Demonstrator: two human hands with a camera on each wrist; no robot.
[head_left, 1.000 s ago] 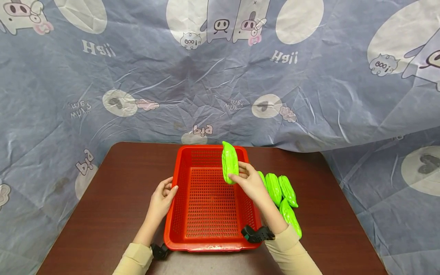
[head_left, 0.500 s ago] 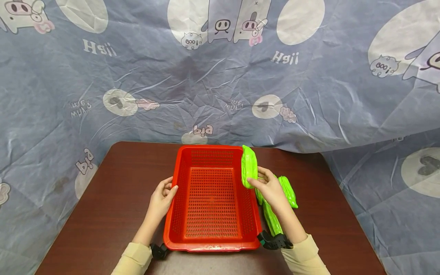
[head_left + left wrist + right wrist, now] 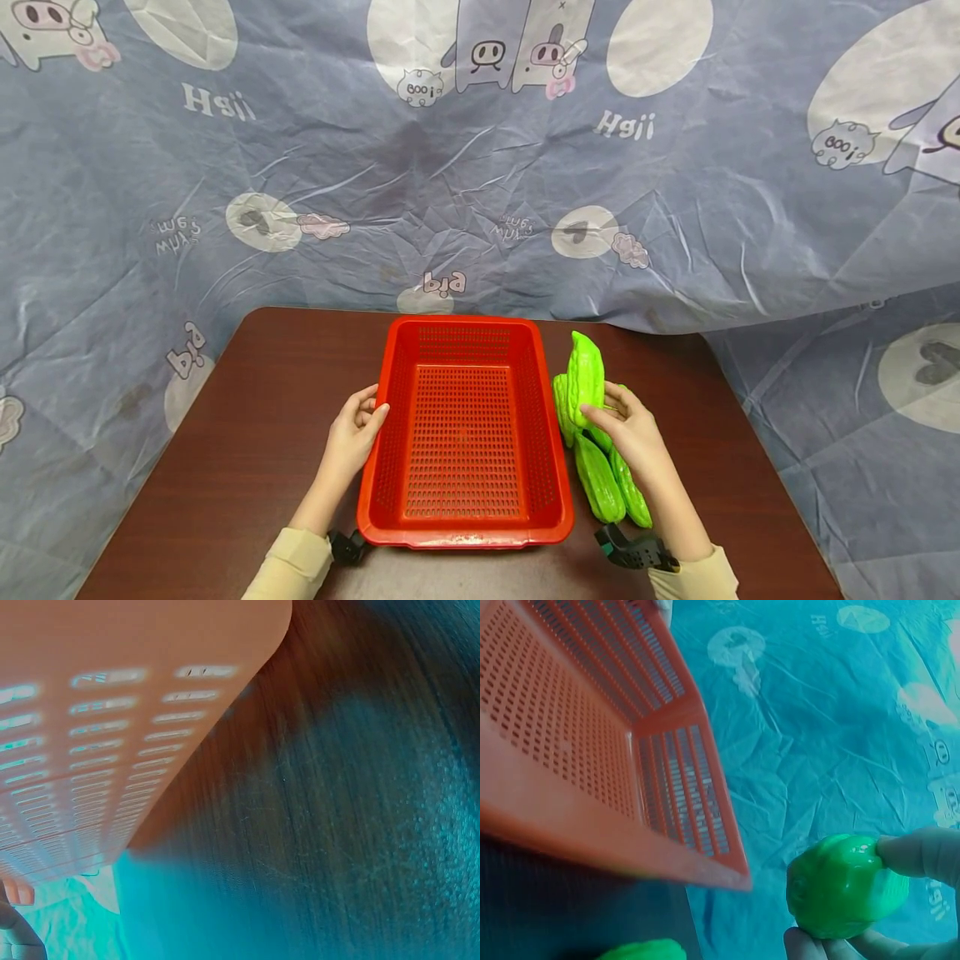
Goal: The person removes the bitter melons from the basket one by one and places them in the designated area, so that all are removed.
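My right hand (image 3: 633, 429) pinches a bright green bitter melon (image 3: 587, 375) between thumb and fingers, just right of the red plastic basket (image 3: 465, 537). In the right wrist view the bitter melon (image 3: 844, 889) shows end-on, thumb above and fingers below. Several more bitter melons (image 3: 598, 479) lie on the table along the basket's right side, partly hidden by the held one and by my hand. My left hand (image 3: 356, 429) grips the left rim of the basket, thumb on top and fingers outside. In the left wrist view the basket's slotted outer wall (image 3: 105, 742) fills the left side.
The brown table (image 3: 262, 417) ends at a hanging blue-grey cloth (image 3: 450, 208) with cartoon prints, behind and at both sides. The basket has raised, slotted walls and a perforated floor with nothing lying in it. A wrist strap with a camera (image 3: 637, 550) sits on my right wrist.
My right hand has carried the bitter melon from over the basket rightward and nearer, past the right rim to above the others. The left hand has kept its place on the rim.
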